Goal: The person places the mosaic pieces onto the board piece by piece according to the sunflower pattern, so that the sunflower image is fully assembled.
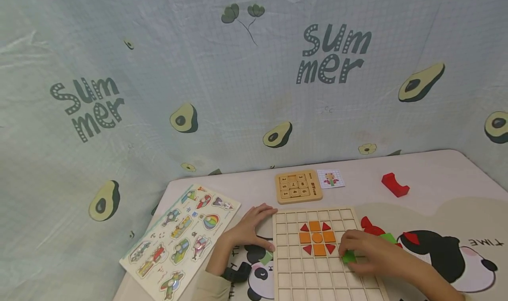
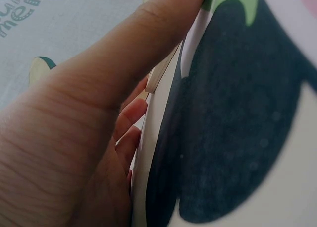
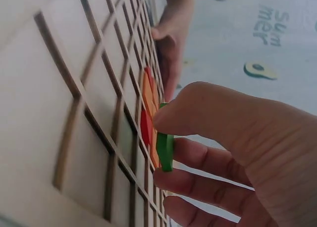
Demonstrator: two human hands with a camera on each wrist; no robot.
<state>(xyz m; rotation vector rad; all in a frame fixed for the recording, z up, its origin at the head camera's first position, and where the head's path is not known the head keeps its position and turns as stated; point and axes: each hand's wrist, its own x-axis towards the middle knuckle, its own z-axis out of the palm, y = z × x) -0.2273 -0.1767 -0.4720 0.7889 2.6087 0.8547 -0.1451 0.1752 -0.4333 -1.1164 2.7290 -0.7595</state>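
Observation:
A light wooden grid board (image 1: pixel 291 280) lies on the table. On it sit an orange circle (image 1: pixel 317 238), orange squares (image 1: pixel 315 226) around it and red triangles (image 1: pixel 330 248) at the corners. My right hand (image 1: pixel 373 253) pinches a green tile (image 3: pixel 166 152) between thumb and fingers over the right part of the grid. The tile's full outline is partly hidden by the fingers. At the board's left edge, my left hand (image 1: pixel 248 229) rests with fingers spread and fairly straight, thumb and fingertips by the rim, holding nothing.
Beyond the board are a wooden number slide puzzle (image 1: pixel 298 186), a small pattern card (image 1: pixel 331 179) and a red curved block (image 1: pixel 395 185). A picture puzzle board (image 1: pixel 180 243) lies to the left. Loose red pieces (image 1: pixel 371 227) and a green piece (image 1: pixel 388 238) lie right of the grid.

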